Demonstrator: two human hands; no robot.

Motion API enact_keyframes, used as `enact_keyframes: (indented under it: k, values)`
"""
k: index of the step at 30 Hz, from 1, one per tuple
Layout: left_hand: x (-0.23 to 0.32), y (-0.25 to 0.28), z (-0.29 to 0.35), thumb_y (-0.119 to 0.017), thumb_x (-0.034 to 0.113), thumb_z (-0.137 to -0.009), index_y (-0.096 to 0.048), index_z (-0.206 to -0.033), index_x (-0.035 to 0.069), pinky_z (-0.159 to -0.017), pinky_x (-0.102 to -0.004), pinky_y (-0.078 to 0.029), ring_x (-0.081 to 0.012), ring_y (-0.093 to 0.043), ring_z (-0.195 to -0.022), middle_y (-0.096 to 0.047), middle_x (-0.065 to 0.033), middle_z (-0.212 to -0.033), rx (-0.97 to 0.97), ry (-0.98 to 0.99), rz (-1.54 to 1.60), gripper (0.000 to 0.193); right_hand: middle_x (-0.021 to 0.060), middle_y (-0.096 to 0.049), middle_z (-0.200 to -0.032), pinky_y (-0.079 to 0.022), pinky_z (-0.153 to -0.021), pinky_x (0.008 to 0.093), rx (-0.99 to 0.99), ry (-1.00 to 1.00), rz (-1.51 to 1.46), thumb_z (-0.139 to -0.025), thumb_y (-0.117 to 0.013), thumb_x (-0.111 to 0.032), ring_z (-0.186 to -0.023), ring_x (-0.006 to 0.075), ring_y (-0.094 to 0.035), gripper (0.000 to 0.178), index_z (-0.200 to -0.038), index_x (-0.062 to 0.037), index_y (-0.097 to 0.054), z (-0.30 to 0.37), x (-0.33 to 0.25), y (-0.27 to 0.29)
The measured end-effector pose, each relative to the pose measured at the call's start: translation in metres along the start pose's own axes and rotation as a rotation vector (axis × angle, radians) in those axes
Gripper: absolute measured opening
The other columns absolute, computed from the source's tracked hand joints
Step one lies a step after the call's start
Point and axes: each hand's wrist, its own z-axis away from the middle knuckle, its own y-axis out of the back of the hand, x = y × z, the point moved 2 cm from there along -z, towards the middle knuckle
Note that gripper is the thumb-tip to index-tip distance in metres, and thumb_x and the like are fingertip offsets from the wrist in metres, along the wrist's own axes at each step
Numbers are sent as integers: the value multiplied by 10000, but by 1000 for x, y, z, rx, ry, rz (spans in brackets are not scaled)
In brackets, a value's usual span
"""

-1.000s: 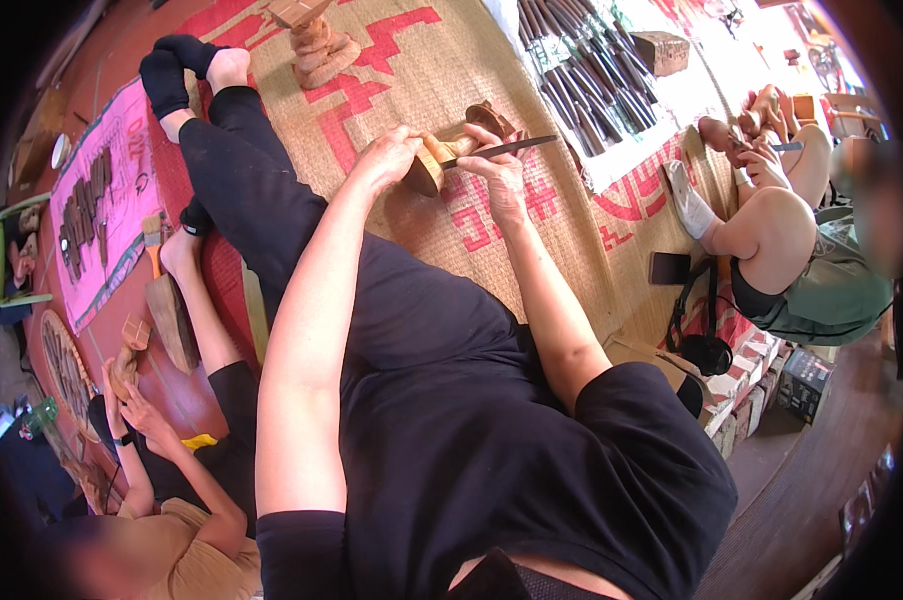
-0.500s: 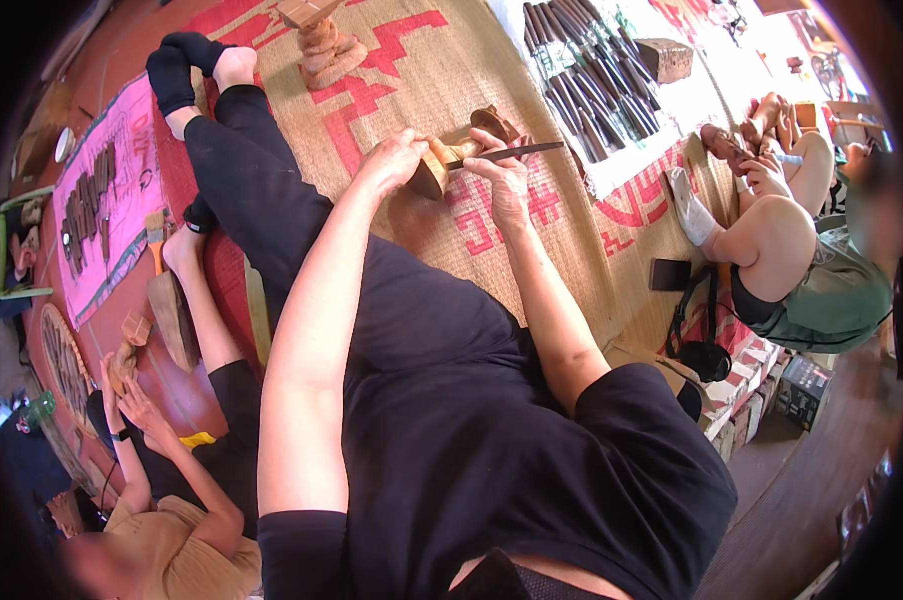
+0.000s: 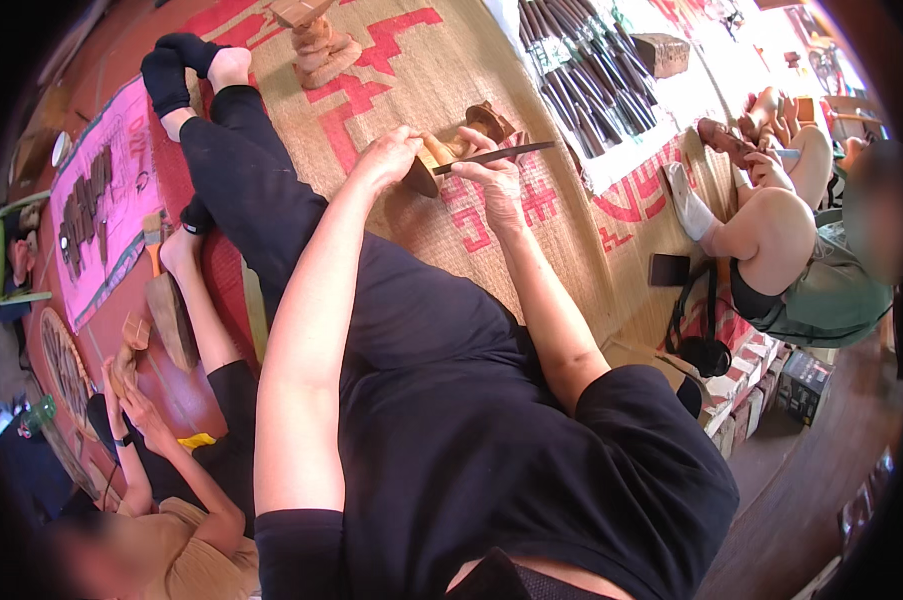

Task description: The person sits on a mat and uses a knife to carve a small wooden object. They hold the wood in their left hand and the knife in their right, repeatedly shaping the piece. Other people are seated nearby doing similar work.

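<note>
My left hand (image 3: 389, 160) is closed round the near end of a carved wooden figure (image 3: 438, 151), by its flat round base. The figure lies tilted above the mat, its darker carved end (image 3: 489, 121) pointing away to the right. In my right hand (image 3: 493, 182) is a long, thin dark file (image 3: 519, 151), gripped between thumb and fingers. The file crosses the figure close to the base, its left end touching or just over the wood; exact contact is too small to tell. My fingers hide part of the figure's middle.
A woven mat (image 3: 561, 260) with red patterns lies beneath. Rows of dark-handled carving tools (image 3: 596, 85) rest on a white cloth at the far right. Another wooden carving (image 3: 321, 52) stands farther off. Co-workers sit at left and right, each handling wood. A phone (image 3: 668, 270) lies right.
The file has slid slightly left across the figure with my right hand. The base has turned a little, showing a darker face. The right-hand co-worker's wood piece has shifted.
</note>
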Motion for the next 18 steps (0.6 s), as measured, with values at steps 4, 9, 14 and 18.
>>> enact_keyframes:
  k: [4,9,14,18]
  values:
    - [8,3,6,-459,263,-902,-523,-1191,44,-914,-330,-405,-253,-534,-1084,-571,-178,-1150,-7,-5,4,368,13,-610,-802,-440,-815,242,15,-12,9,-668,-692,22,-783,94,-576,518,-1164,4,-543,-3,1,5]
    - [3,1,1,-463,250,-901,-523,-1190,43,-909,-334,-409,-256,-537,-1077,-571,-178,-1151,14,1,-28,361,-3,-588,-782,-447,-760,218,23,7,21,-665,-684,30,-751,86,-564,487,-1136,3,-568,-3,-1,0]
    - [-3,-2,-1,-461,261,-895,-535,-1174,48,-897,-341,-419,-262,-548,-1063,-576,-174,-1144,22,-12,-10,359,0,-591,-764,-441,-749,214,53,-16,48,-655,-687,22,-719,86,-559,462,-1107,2,-592,-4,-3,0]
    - [-4,-2,-4,-448,275,-888,-558,-1148,68,-878,-339,-433,-259,-571,-1038,-593,-162,-1123,68,-39,-80,350,23,-625,-826,-436,-776,223,66,-4,20,-650,-687,13,-749,101,-579,430,-1073,5,-610,-12,6,6]
